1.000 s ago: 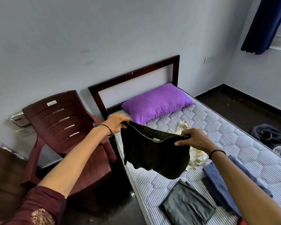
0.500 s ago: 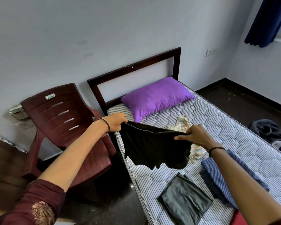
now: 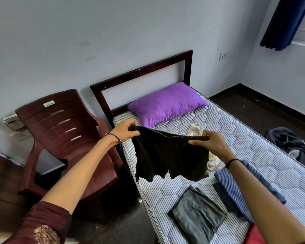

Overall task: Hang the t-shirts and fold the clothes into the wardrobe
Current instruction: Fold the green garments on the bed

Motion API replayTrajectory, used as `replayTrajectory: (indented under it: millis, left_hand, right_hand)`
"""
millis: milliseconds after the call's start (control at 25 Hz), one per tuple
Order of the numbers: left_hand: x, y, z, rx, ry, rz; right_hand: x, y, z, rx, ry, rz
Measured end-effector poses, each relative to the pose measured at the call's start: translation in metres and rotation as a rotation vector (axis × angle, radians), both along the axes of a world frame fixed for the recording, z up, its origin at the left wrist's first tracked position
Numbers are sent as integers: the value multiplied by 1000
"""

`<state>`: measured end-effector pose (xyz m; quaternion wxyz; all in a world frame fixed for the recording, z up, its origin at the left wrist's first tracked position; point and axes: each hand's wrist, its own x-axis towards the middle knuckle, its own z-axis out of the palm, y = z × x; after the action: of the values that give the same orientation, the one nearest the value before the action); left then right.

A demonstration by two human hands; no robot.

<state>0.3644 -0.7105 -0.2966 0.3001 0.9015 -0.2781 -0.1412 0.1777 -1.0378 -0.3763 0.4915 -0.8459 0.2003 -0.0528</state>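
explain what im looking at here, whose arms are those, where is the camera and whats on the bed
There is no machine here: a person wears one wide-angle camera on the head, looking forward and down, so the arms you see are their own. The left hand and the right hand each pinch the waistband of dark shorts, held stretched in the air above the mattress. On the mattress lie a purple pillow, a crumpled floral cloth, a folded grey garment and folded blue clothes. A maroon plastic chair stands beside the mattress, and a dark heap of cloth lies on the floor.
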Motion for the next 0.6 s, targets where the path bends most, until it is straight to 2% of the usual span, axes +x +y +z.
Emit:
replayTrajectory:
  millis: [120,160,240,280,360,480,600]
  left_hand:
    - [-4,-2,4,-319,478,210]
    - [-5,-3,3,-351,546,279]
    - [-8,-9,-2,-248,498,330]
    - [-14,-13,-4,-192,444,329]
    - [-24,-23,-7,-205,402,357]
    - [-35,-31,-9,-294,458,365]
    - [-50,-34,-5,-287,531,351]
  right_hand:
    - [-1,-3,13,398,-76,-29]
    - [1,-3,14,350,-74,-54]
    - [6,5,19,240,-61,-62]
    - [9,11,19,272,-71,-82]
    - [16,23,19,334,-99,-105]
    - [20,39,27,367,-131,-116]
    - [22,58,33,341,-100,-90]
